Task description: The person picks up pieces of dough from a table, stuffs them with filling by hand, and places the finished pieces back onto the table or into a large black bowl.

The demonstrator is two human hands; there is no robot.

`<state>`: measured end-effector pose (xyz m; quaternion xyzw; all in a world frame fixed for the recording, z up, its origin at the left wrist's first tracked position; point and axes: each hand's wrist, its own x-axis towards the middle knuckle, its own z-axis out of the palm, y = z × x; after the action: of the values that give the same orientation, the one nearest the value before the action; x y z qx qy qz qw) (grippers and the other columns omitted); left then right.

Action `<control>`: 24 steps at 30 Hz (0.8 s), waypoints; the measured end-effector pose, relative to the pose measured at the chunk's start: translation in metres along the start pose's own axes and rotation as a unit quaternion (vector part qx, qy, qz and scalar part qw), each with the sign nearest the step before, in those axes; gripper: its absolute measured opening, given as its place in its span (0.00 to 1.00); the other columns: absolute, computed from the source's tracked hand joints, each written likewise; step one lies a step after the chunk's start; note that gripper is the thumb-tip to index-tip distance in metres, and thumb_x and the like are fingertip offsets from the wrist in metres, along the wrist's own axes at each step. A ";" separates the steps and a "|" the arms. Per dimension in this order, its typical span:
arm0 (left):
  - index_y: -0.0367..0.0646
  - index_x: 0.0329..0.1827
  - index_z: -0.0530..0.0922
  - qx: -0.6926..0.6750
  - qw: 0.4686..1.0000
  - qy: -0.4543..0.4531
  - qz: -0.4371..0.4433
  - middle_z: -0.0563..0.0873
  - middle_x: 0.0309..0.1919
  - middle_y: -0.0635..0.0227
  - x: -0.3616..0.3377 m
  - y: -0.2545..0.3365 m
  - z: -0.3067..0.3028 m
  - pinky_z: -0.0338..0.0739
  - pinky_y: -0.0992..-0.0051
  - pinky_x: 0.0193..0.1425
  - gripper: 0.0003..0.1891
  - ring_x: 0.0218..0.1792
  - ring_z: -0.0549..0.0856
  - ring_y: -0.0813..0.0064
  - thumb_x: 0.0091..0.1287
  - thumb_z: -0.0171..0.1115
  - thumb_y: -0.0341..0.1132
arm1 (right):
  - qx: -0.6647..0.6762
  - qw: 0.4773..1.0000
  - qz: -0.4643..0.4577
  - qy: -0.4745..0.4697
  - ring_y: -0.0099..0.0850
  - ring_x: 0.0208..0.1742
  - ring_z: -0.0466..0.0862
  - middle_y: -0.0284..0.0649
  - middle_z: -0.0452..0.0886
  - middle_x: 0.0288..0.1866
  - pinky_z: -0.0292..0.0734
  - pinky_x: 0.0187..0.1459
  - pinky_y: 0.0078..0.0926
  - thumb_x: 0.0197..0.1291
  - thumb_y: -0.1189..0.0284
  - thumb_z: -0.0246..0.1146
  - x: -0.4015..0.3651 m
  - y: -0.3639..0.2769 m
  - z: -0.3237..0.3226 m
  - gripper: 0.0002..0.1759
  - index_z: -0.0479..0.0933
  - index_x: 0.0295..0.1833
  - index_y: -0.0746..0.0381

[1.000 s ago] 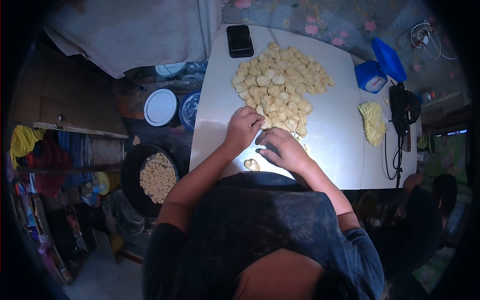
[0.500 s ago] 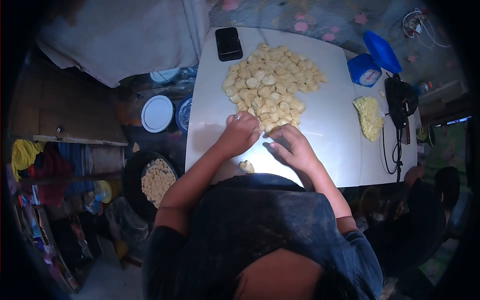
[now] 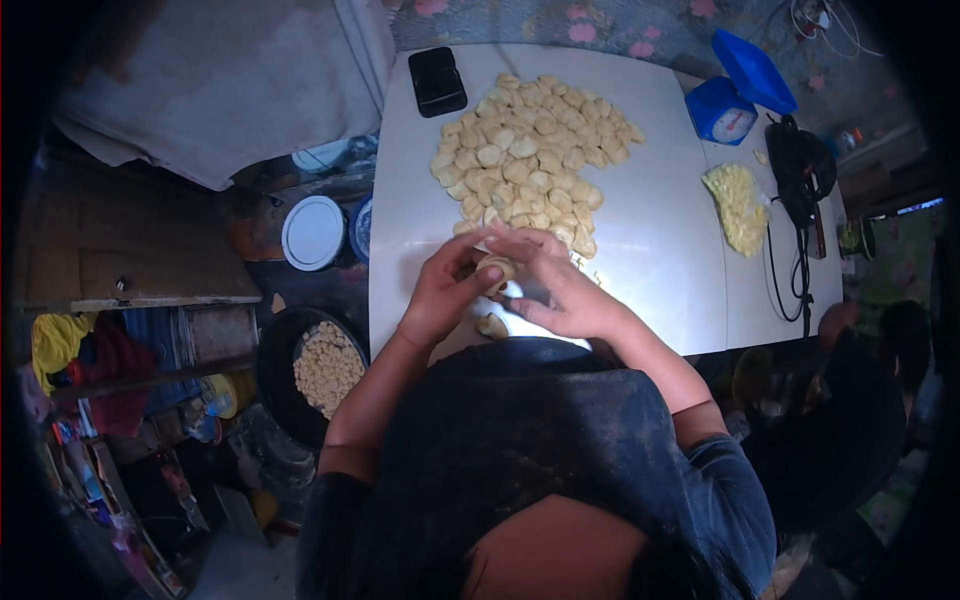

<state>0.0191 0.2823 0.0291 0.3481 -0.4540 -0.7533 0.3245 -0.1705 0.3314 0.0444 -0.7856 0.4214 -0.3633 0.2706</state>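
Between the thumb and fingers of my left hand point(image 3: 447, 288) is a small pale dough piece point(image 3: 496, 270), held just above the table's near edge. My right hand point(image 3: 570, 290) reaches over its far side, fingers stretched towards my left fingertips and thumb apart below; these fingers are slightly blurred. Another dough piece point(image 3: 491, 326) lies close to my body, under the hands. Directly beyond my hands spreads a big heap of flattened, rounded dough pieces point(image 3: 540, 150) on the white table point(image 3: 650, 270).
A black case point(image 3: 437, 82) lies at the table's far left. On the right are a blue kitchen scale point(image 3: 722, 112), a bag of pale yellow bits point(image 3: 737, 210) and a black corded appliance point(image 3: 800, 170). Lower left, a dark basin point(image 3: 275, 365) holds small pale pieces; a lidded bucket point(image 3: 314, 233) stands behind.
Both hands have come back from the heap's near edge, and my left hand now holds a dough piece up. My right hand has moved left, over it. The view has shifted slightly.
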 end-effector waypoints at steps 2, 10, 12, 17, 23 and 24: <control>0.40 0.45 0.79 0.052 0.998 -0.011 -0.038 0.78 0.43 0.67 -0.002 -0.008 -0.014 0.74 0.78 0.47 0.10 0.43 0.78 0.78 0.61 0.66 0.28 | -0.067 0.996 0.004 0.059 0.44 0.59 0.72 0.46 0.71 0.58 0.68 0.61 0.36 0.53 0.73 0.61 -0.002 0.000 -0.009 0.28 0.68 0.63 0.59; 0.41 0.39 0.82 0.480 0.868 -0.101 0.080 0.81 0.51 0.63 -0.019 -0.018 -0.053 0.64 0.65 0.64 0.08 0.59 0.76 0.64 0.57 0.63 0.30 | -0.192 0.950 0.211 -0.126 0.40 0.43 0.81 0.40 0.80 0.40 0.76 0.44 0.38 0.52 0.70 0.64 -0.043 0.021 -0.013 0.12 0.78 0.43 0.59; 0.41 0.38 0.83 0.548 0.823 -0.115 0.095 0.82 0.51 0.64 -0.022 -0.010 -0.046 0.60 0.61 0.68 0.08 0.62 0.74 0.61 0.58 0.63 0.32 | -0.192 0.945 0.248 -0.089 0.40 0.42 0.81 0.40 0.81 0.38 0.77 0.42 0.38 0.52 0.71 0.63 -0.042 0.019 -0.003 0.10 0.78 0.41 0.59; 0.41 0.42 0.83 0.526 0.842 -0.094 0.073 0.85 0.44 0.64 -0.018 -0.001 -0.031 0.60 0.60 0.68 0.13 0.60 0.76 0.63 0.60 0.66 0.40 | -0.222 0.949 0.219 -0.034 0.41 0.39 0.81 0.41 0.80 0.37 0.77 0.39 0.37 0.52 0.71 0.63 -0.040 0.031 0.009 0.08 0.77 0.39 0.60; 0.36 0.42 0.82 0.181 0.982 -0.049 0.001 0.85 0.36 0.67 -0.006 -0.017 -0.011 0.74 0.79 0.48 0.12 0.40 0.81 0.79 0.64 0.64 0.37 | -0.019 0.984 0.166 0.060 0.41 0.35 0.81 0.41 0.80 0.36 0.77 0.37 0.33 0.52 0.74 0.64 -0.016 -0.008 0.002 0.09 0.75 0.40 0.61; 0.36 0.42 0.82 0.180 0.982 -0.049 0.001 0.85 0.36 0.67 -0.005 -0.021 -0.009 0.74 0.79 0.48 0.12 0.40 0.81 0.79 0.64 0.64 0.37 | 0.027 0.986 0.147 0.076 0.41 0.35 0.81 0.41 0.80 0.35 0.77 0.37 0.32 0.52 0.75 0.64 -0.013 -0.013 0.004 0.10 0.75 0.41 0.61</control>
<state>0.0252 0.2901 0.0078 0.3631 -0.5978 -0.6749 0.2352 -0.1664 0.3500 0.0475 -0.6778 0.5418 -0.3896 0.3088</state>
